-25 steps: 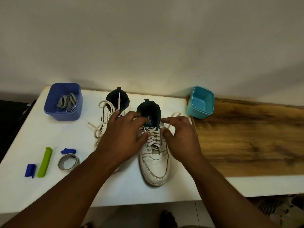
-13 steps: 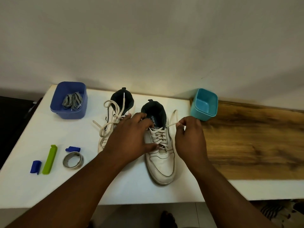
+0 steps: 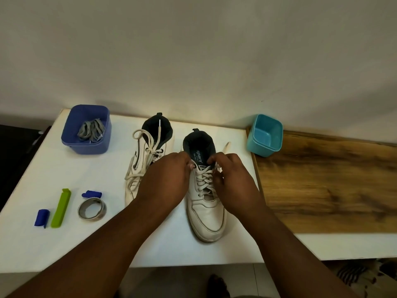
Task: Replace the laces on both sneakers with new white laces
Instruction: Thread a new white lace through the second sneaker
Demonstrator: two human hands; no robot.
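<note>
The right sneaker [image 3: 205, 203] stands toe-toward-camera on the white surface [image 3: 53, 173], its white lace [image 3: 204, 179] criss-crossed up the front. Both hands are at its collar: left hand [image 3: 165, 179] curled in a narrow grip at the top left eyelet, right hand [image 3: 233, 179] pinching the lace at the top right. The left sneaker [image 3: 148, 151] sits just beside, loosely laced.

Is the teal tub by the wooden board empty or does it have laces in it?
Empty. The teal tub shows only its bare inside; the grey laces lie in the blue tub.
</note>
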